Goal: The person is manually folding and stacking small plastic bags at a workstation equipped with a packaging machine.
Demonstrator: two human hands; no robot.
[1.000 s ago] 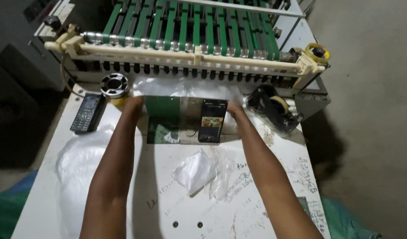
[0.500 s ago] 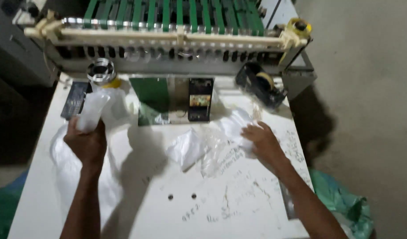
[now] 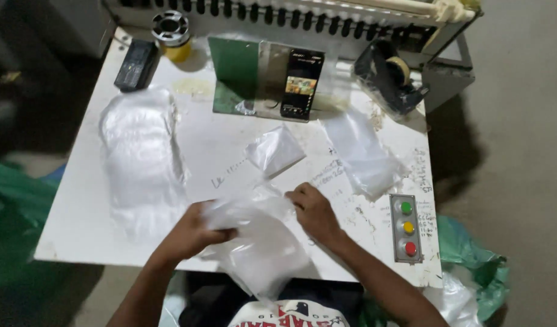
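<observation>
Both of my hands hold one clear plastic bag (image 3: 257, 248) at the near edge of the white table (image 3: 212, 151). My left hand (image 3: 190, 233) grips the bag's left side, and my right hand (image 3: 312, 209) pinches its upper right corner. The bag hangs down over the table edge toward my lap. A small folded clear bag (image 3: 275, 150) lies just beyond my hands.
A stack of clear bags (image 3: 142, 157) lies at the left, another pile (image 3: 363, 151) at the right. A phone (image 3: 301, 85) leans on a green stand; a remote (image 3: 135, 65), tape roll (image 3: 171, 30) and tape dispenser (image 3: 390, 75) sit at the back. A three-button box (image 3: 407, 227) is at the right.
My hands have come back from the far side of the table to the near edge and now hold one bag between them. The view has tilted down toward my lap.
</observation>
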